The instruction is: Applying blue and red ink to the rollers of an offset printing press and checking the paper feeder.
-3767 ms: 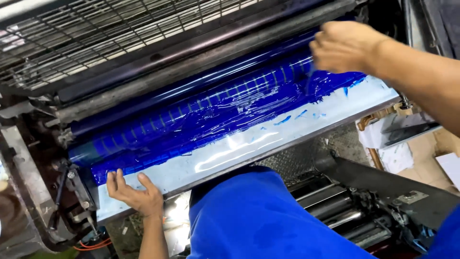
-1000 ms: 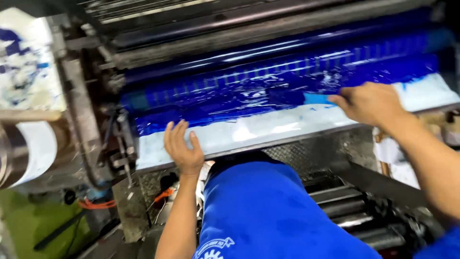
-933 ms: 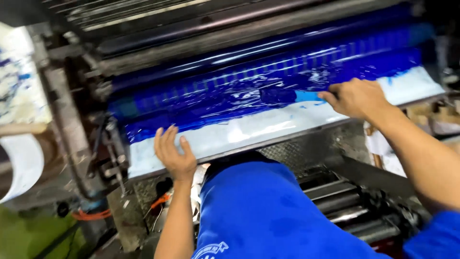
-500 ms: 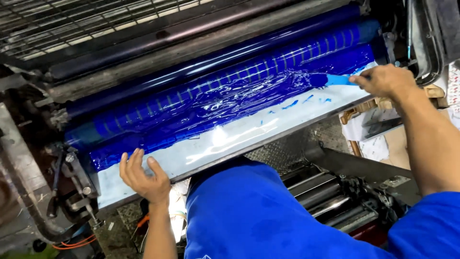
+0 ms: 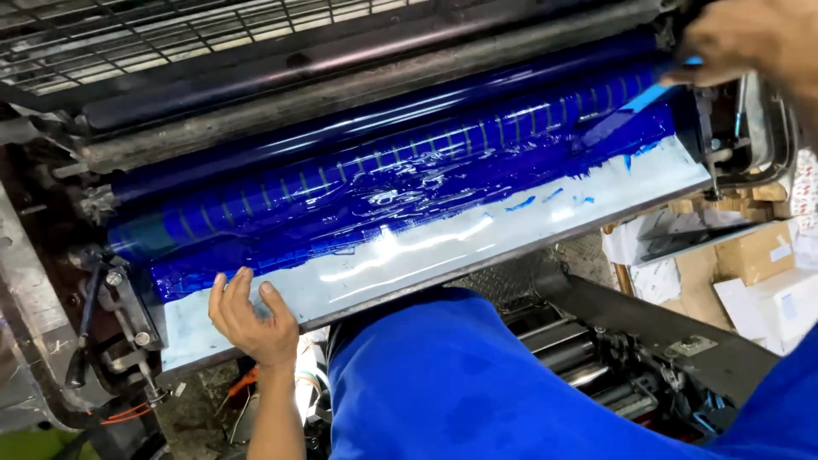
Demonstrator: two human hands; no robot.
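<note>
While the left hand rests open-palmed on the near-left lip of the pale, blue-smeared ink tray, the right hand, far right, grips what looks like a blue flat-bladed ink knife, slanting down-left into ink along the long, left-to-right glossy blue roller.

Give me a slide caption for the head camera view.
Right hand works a blue spatula through blue ink while left hand rests on the tray.

Ink roller lies behind tray; boxes right.
</note>
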